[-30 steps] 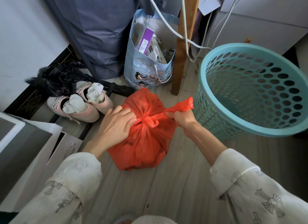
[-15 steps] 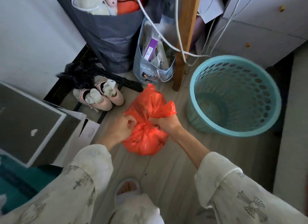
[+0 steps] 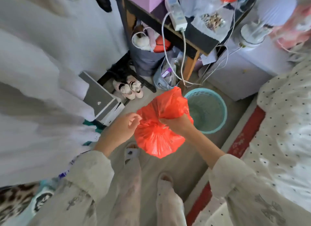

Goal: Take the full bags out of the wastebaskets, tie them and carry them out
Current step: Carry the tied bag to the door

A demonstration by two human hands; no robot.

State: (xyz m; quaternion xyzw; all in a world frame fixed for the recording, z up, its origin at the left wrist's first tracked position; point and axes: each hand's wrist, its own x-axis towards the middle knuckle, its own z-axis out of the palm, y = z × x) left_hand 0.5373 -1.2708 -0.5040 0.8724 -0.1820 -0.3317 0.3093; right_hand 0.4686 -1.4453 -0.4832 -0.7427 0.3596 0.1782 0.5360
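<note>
Head view: right hand (image 3: pixel 175 123) grips the gathered neck of the orange plastic bag (image 3: pixel 158 138); left hand (image 3: pixel 124 126) pinches its edge; no readable writing.

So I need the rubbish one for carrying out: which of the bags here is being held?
The orange bag, gripped by the left hand and right hand. The grey bag and printed bag stand untouched on the floor.
</note>
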